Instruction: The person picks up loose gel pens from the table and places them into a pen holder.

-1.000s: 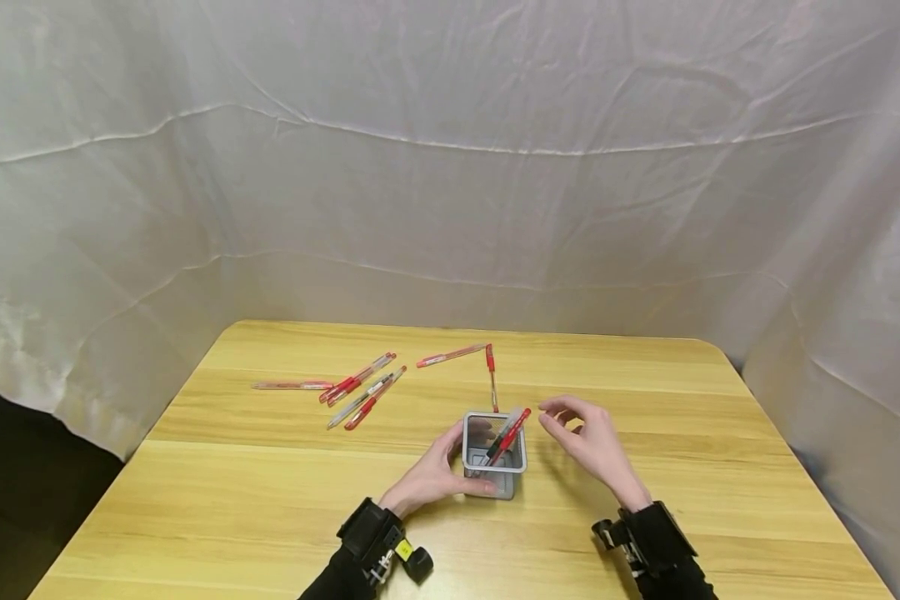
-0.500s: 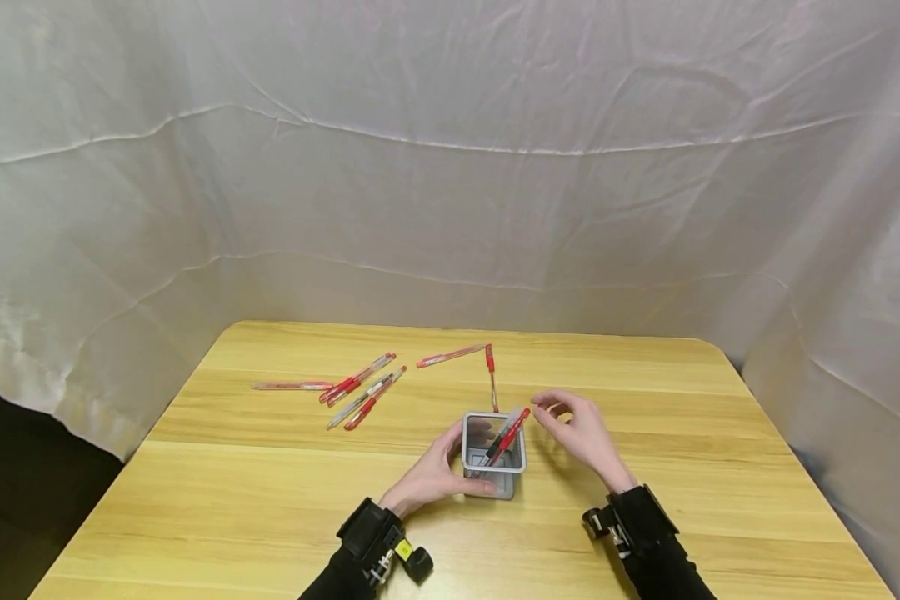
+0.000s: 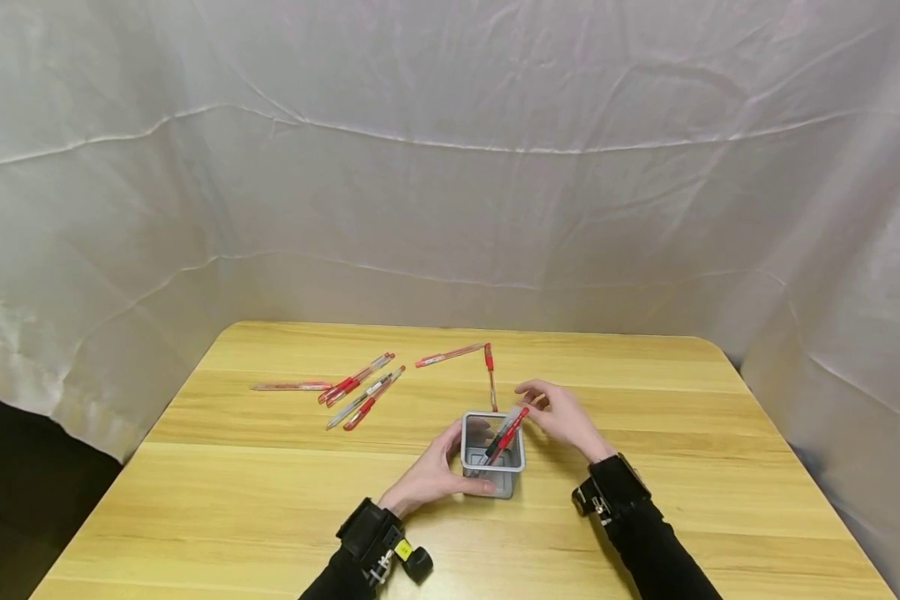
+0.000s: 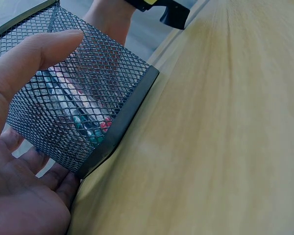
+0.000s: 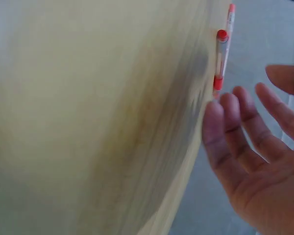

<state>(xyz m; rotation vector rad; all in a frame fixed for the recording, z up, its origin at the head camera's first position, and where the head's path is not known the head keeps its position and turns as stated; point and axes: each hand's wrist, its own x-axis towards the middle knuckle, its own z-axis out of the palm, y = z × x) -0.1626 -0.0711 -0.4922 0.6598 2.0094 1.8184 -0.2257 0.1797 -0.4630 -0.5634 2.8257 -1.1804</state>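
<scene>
One square grey mesh holder [image 3: 504,469] held in curled left grip [image 3: 437,473]; right grip [image 3: 559,414] half-spread, empty; slim red-and-clear pen [image 3: 491,372] at holder's 12 o'clock best pinched mid-barrel.

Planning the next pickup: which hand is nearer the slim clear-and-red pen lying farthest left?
Left. The left hand grips the square grey mesh holder, to the right of the pen; the right hand is farther right, near the holder's rim.
</scene>
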